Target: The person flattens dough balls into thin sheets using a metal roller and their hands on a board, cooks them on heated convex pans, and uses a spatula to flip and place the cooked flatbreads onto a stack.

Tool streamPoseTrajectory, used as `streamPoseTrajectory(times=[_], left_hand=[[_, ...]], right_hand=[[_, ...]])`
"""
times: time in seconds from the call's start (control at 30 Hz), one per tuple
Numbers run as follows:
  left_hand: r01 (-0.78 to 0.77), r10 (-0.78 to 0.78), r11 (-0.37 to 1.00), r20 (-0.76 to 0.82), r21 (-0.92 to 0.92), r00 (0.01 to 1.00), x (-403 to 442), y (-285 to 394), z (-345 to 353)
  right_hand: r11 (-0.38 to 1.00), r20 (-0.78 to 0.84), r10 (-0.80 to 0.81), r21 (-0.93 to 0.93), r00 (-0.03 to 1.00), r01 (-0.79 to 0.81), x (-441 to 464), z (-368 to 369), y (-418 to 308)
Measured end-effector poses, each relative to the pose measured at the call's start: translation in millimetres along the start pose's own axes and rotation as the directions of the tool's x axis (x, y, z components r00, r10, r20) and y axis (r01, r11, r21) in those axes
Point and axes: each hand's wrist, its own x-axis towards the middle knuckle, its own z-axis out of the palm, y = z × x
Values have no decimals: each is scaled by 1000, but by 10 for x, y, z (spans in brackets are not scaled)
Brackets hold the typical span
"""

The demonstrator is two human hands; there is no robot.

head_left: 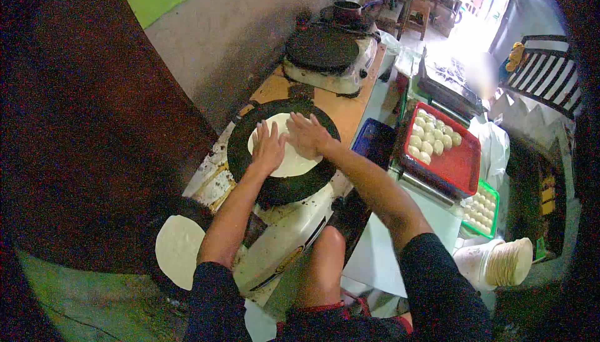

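Observation:
A round, flat sheet of pale dough [294, 165] lies on a black griddle [281, 193] over a white stove [281, 242]. My left hand [269, 148] rests on the sheet's left part, fingers stretched out and pointing away from me. Close beside it, my right hand [307, 136] lies flat on the upper right part, its fingers spread. Neither hand grips anything. Parts of the sheet are hidden under both hands. Another flat dough round [179, 251] sits on a dark surface to the left of my left forearm.
Behind the griddle stands a second stove with a black plate [322, 50], then a pot [347, 9]. At right are a red tray [459, 166] of dough balls, a green tray [497, 208] with more, a blue tray [374, 139], and stacked flat rounds [509, 262] by a white bucket.

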Motion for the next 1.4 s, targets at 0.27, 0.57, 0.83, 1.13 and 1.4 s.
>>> streamPoseTrajectory(times=[0.27, 0.57, 0.83, 1.13, 1.4], left_hand=[[-134, 137, 991, 170, -30, 976, -530, -136, -137], [-324, 226, 946, 654, 31, 722, -844, 351, -1285], [-97, 585, 687, 469, -720, 662, -989, 2160, -750], [339, -89, 615, 364, -712, 927, -119, 3711, 831], [174, 75, 894, 519, -414, 851, -778, 3295, 958]], right_hand=[[992, 392, -90, 115, 916, 48, -1055, -676, -347], [915, 306, -160, 402, 938, 25, -1268, -1101, -676], [446, 230, 646, 660, 728, -605, -3858, -1572, 169], [222, 155, 870, 723, 468, -654, -5486, -2010, 1011], [465, -172, 851, 685, 496, -561, -4734, -2001, 2119]])
